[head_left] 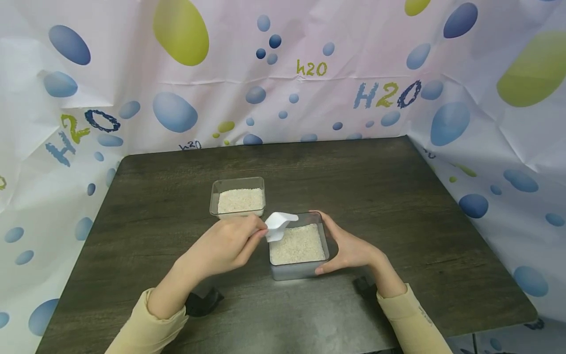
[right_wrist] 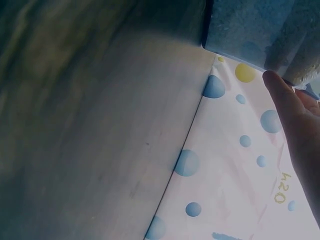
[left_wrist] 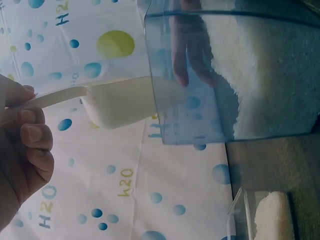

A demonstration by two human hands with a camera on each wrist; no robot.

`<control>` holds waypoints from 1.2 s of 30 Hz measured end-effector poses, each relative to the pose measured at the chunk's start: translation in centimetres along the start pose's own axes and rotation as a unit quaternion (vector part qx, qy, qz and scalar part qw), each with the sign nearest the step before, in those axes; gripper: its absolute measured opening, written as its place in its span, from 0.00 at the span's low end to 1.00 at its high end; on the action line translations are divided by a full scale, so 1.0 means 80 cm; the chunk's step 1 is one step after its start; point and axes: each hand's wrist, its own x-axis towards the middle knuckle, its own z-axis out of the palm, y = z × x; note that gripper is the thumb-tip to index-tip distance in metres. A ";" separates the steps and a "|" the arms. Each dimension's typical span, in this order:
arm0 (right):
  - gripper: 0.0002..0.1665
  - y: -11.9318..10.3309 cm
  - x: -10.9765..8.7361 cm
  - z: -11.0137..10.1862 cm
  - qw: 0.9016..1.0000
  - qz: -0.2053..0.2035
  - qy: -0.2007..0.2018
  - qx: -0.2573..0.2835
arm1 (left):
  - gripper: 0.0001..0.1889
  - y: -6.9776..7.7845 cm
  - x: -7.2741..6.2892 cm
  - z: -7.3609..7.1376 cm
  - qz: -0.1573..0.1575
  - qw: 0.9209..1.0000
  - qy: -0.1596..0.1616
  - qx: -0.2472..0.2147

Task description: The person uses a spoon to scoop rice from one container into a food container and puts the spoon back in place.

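Note:
My left hand (head_left: pixel 223 243) pinches the handle of a white scoop (head_left: pixel 276 226) between thumb and fingers. The scoop is at the left rim of a clear square-cornered container (head_left: pixel 294 272), tilted, above the rice (head_left: pixel 299 246) inside. In the left wrist view the bowl of the scoop (left_wrist: pixel 120 105) overlaps the container's wall at its tip. Rice fills much of this container. My right hand (head_left: pixel 353 248) grips the container's right side, thumb (right_wrist: pixel 280 90) at the near corner and fingers around the far one, partly hidden behind the wall.
A second, smaller-looking clear container (head_left: pixel 239 184) with rice (head_left: pixel 240 200) stands behind and to the left. Both stand on a dark wood-patterned table (head_left: pixel 376 187). A white sheet (head_left: pixel 309 29) printed with blue and green drops surrounds the table at the back and sides.

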 end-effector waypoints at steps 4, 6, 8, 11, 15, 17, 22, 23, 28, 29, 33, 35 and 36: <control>0.72 0.000 -0.001 0.000 1.000 -0.003 0.003 0.000 | 0.20 0.002 -0.002 0.008 -0.018 0.999 -0.034 -0.004; 0.71 0.001 -0.001 0.001 1.000 -0.003 0.003 0.000 | 0.19 0.004 -0.003 0.013 -0.028 0.998 -0.050 -0.010; 0.72 0.001 -0.001 0.001 1.000 -0.003 0.001 0.000 | 0.14 0.005 -0.004 0.017 -0.045 0.996 -0.070 -0.024; 0.72 0.001 -0.001 0.001 1.000 -0.002 0.000 0.003 | 0.05 0.007 -0.006 0.023 -0.082 0.989 -0.108 -0.053; 0.72 0.002 -0.001 0.001 1.000 0.001 0.001 0.002 | 0.04 0.005 -0.009 0.029 -0.150 0.971 -0.153 -0.104; 0.72 0.002 -0.002 0.001 1.000 0.002 0.000 0.001 | 0.04 0.003 -0.011 0.032 -0.180 0.961 -0.163 -0.135; 0.72 0.002 -0.002 0.001 1.000 0.006 0.000 0.001 | 0.04 -0.008 -0.020 0.039 -0.242 0.931 -0.162 -0.222; 0.72 0.002 -0.002 0.001 1.000 0.006 0.000 0.001 | 0.05 -0.010 -0.022 0.041 -0.253 0.924 -0.159 -0.239; 0.71 0.002 -0.002 0.001 1.000 0.003 -0.002 -0.003 | 0.05 -0.016 -0.027 0.051 -0.305 0.888 -0.119 -0.324; 0.71 0.002 -0.001 0.001 1.000 0.001 -0.002 -0.003 | 0.05 -0.016 -0.027 0.053 -0.313 0.880 -0.111 -0.339; 0.71 0.002 -0.001 0.001 1.000 -0.004 -0.003 -0.002 | 0.06 -0.013 -0.025 0.057 -0.344 0.855 -0.088 -0.379; 0.71 0.002 -0.001 0.000 1.000 -0.005 -0.003 0.000 | 0.07 -0.012 -0.023 0.060 -0.353 0.843 -0.075 -0.400; 0.72 0.002 -0.001 0.000 1.000 -0.005 -0.003 0.000 | 0.07 -0.011 -0.023 0.063 -0.360 0.835 -0.066 -0.411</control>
